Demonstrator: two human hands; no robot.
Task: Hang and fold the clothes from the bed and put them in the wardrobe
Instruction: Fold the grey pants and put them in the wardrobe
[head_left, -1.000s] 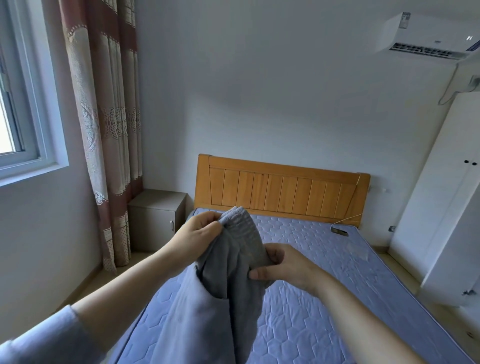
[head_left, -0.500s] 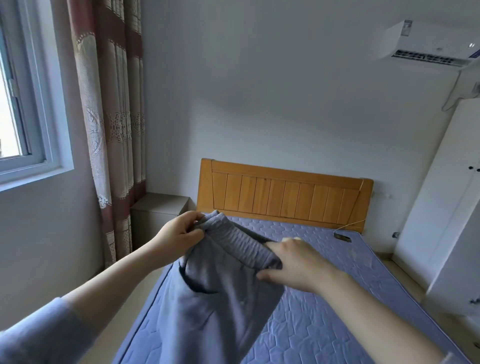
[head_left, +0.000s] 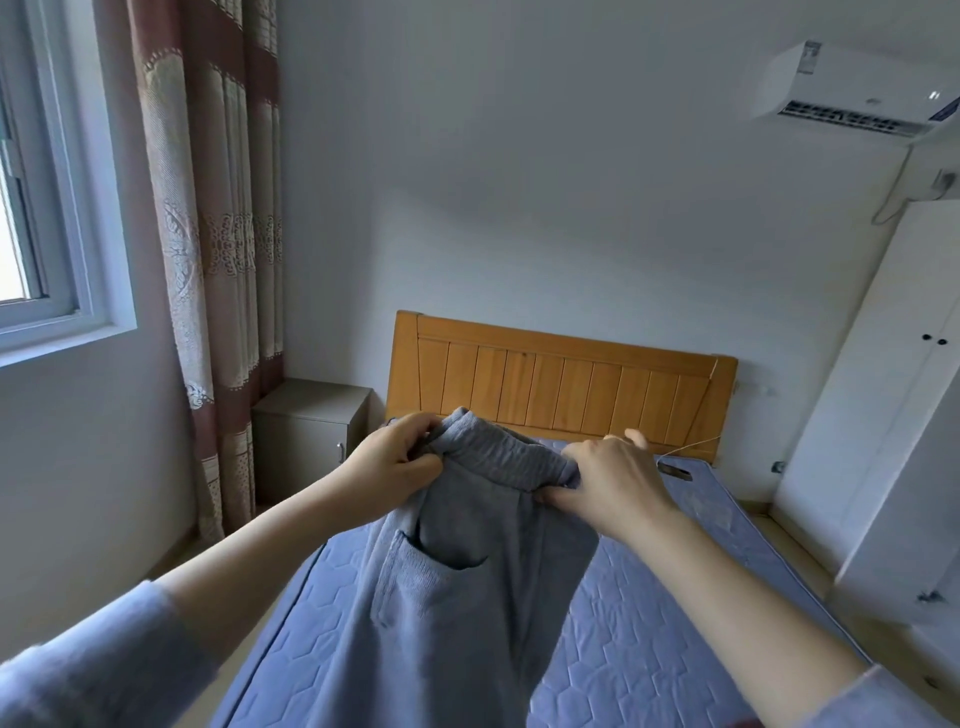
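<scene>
I hold up a pair of grey sweatpants (head_left: 467, 587) over the bed (head_left: 649, 623). My left hand (head_left: 395, 462) grips the left end of the ribbed waistband. My right hand (head_left: 608, 483) pinches the right end of the waistband, thumb underneath. The waistband is stretched between both hands, and a pocket opening shows below it. The legs hang down out of the frame. The white wardrobe (head_left: 883, 415) stands at the right with its doors closed.
The bed has a blue quilted mattress and a wooden headboard (head_left: 561, 384). A small dark object with a cable (head_left: 675, 472) lies near the headboard. A grey nightstand (head_left: 306, 431) and a curtain (head_left: 208, 234) stand at the left, beside a window. An air conditioner (head_left: 852, 93) hangs high at the right.
My hands have moved apart, spreading the bunched waistband flat between them. The pants have turned so the pocket faces me. The view has shifted slightly.
</scene>
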